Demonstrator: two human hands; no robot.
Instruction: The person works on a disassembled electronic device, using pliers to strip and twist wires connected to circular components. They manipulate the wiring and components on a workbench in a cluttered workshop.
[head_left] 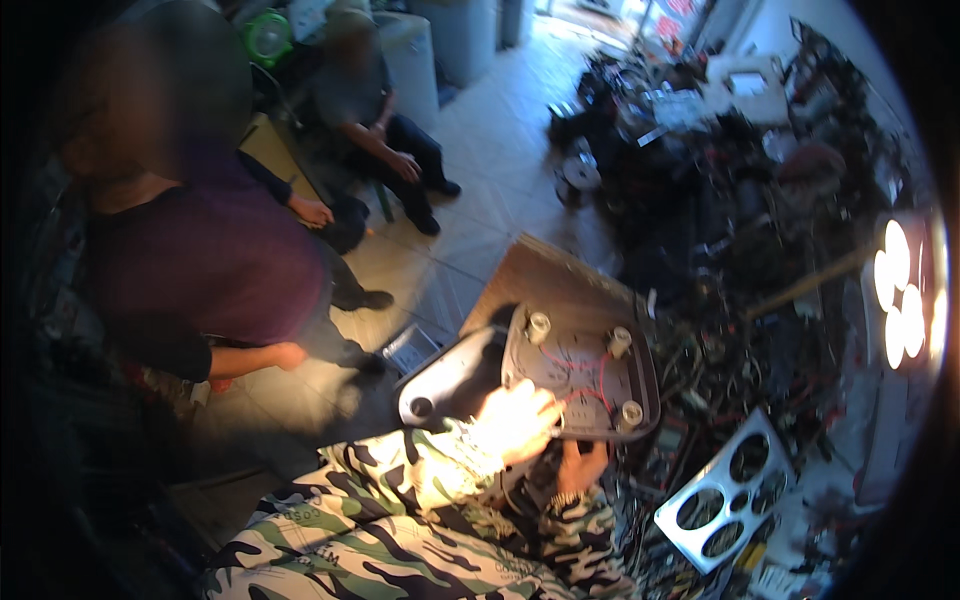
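Grey plastic appliance base (575, 375) lies upturned, underside open, red wires (585, 390) exposed just beyond left hand (515, 420) fingers, curled onto wiring; pinch unclear. Right hand (582, 465) supports below; fingers hidden. Reassembly judged outstanding.

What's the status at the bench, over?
Left hand on the upturned grey appliance base, fingers at its red wires. Right hand under the base's near edge, grip unclear. Tangled parts pile crowds the right side.
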